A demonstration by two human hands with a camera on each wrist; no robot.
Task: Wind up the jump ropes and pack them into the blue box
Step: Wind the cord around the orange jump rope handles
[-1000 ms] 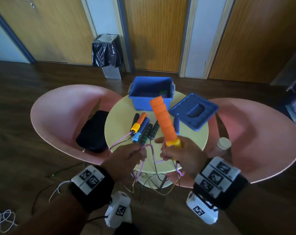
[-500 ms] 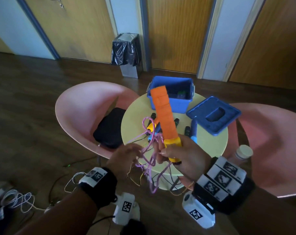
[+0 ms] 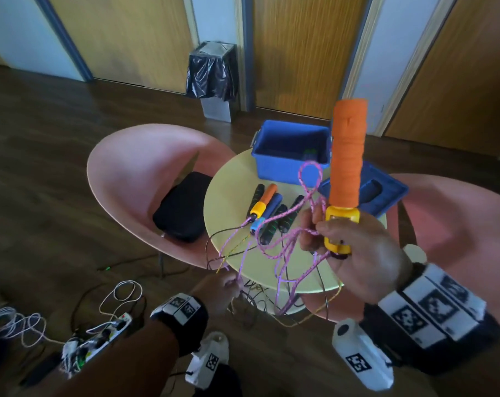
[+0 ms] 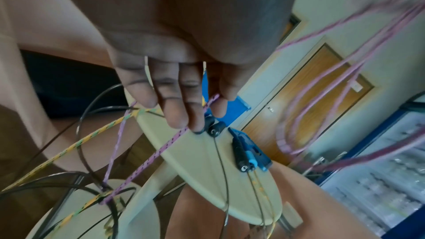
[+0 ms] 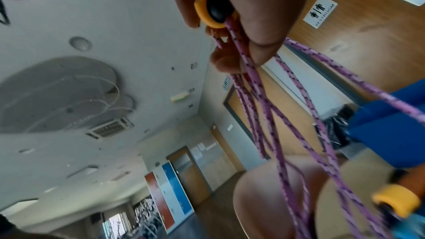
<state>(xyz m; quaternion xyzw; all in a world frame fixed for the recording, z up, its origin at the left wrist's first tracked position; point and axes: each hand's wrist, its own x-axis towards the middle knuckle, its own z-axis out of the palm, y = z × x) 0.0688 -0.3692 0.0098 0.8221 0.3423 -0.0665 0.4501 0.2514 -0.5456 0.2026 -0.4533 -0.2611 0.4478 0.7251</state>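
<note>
My right hand (image 3: pixel 323 229) grips the yellow base of an upright orange jump-rope handle (image 3: pixel 346 150), with several loops of its pink rope (image 3: pixel 274 253) gathered under the fingers. The right wrist view shows the same grip (image 5: pixel 230 34), the pink loops (image 5: pixel 264 106) hanging below it. My left hand (image 3: pixel 228 285) is lower, at the table's front edge, pinching one strand of the pink rope (image 4: pixel 161 148) between its fingers (image 4: pixel 174 97). The open blue box (image 3: pixel 286 167) stands at the back of the round yellow table (image 3: pixel 228 196), its lid (image 3: pixel 386 196) beside it on the right.
Several other rope handles (image 3: pixel 264 202) lie side by side on the table, their cords tangled over its front edge. Pink chairs (image 3: pixel 128 167) flank the table; a black bag (image 3: pixel 183 207) sits on the left one. A power strip (image 3: pixel 100 339) and cables lie on the floor.
My right hand has lifted the orange handle higher, with more pink loops gathered. My left hand has dropped down along the rope to the table's front edge.
</note>
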